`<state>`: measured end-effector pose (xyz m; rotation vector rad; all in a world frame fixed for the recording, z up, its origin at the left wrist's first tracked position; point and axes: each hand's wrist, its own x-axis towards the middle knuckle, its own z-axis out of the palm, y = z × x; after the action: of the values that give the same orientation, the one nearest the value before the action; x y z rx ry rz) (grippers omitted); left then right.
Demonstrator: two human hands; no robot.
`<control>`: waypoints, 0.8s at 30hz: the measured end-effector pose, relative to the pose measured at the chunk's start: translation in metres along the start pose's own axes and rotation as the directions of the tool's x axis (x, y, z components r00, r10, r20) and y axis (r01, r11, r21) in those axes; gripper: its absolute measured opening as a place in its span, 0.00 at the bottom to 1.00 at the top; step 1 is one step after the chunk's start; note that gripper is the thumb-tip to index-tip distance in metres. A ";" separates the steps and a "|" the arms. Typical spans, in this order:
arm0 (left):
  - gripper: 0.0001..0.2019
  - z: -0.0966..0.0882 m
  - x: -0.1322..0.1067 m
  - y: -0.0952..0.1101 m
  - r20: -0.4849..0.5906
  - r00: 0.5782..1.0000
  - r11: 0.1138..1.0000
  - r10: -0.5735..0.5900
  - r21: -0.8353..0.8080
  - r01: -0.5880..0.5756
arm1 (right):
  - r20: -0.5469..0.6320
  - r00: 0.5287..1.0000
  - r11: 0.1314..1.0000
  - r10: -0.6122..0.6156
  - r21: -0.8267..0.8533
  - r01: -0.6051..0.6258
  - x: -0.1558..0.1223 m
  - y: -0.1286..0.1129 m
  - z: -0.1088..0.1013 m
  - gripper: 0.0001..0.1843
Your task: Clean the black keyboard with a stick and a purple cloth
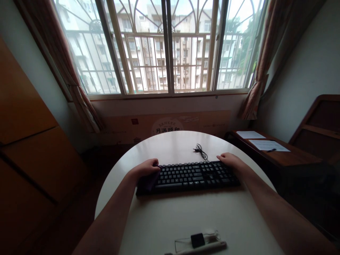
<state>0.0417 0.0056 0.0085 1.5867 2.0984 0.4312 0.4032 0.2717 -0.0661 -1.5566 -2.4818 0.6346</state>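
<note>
A black full-size keyboard [186, 177] lies across the round white table, its keys facing up. My left hand [146, 168] is closed at the keyboard's left end, with a dark purple cloth [151, 182] under it and at its fingertips. The cloth covers part of the leftmost keys. At the opposite end, my right hand [231, 161] grips the keyboard's upper right corner, thumb along the back edge and the other fingers hidden. Behind the keyboard sits its bundled black cable [201, 151].
Near the front of the white table [148, 219] are a small black block [197, 240], thin wire loops and a pale rod [209, 246], partly blurred. A wooden side table [300, 156] with paper sheets [268, 145] stands right. A window [170, 53] is ahead.
</note>
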 end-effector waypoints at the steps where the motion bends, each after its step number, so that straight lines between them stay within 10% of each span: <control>1: 0.12 0.000 0.001 -0.001 0.001 1.000 1.000 -0.002 -0.003 0.002 | 0.000 1.000 1.000 0.001 -0.002 -0.001 0.000 0.000 0.000 0.26; 24: 0.10 -0.001 0.000 -0.008 -0.031 0.993 0.993 0.114 -0.021 -0.114 | 0.001 1.000 1.000 -0.004 -0.015 0.004 -0.002 -0.004 -0.002 0.25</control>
<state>0.0344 0.0035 0.0047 1.7027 2.0236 0.5183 0.4019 0.2686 -0.0624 -1.5571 -2.4952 0.6172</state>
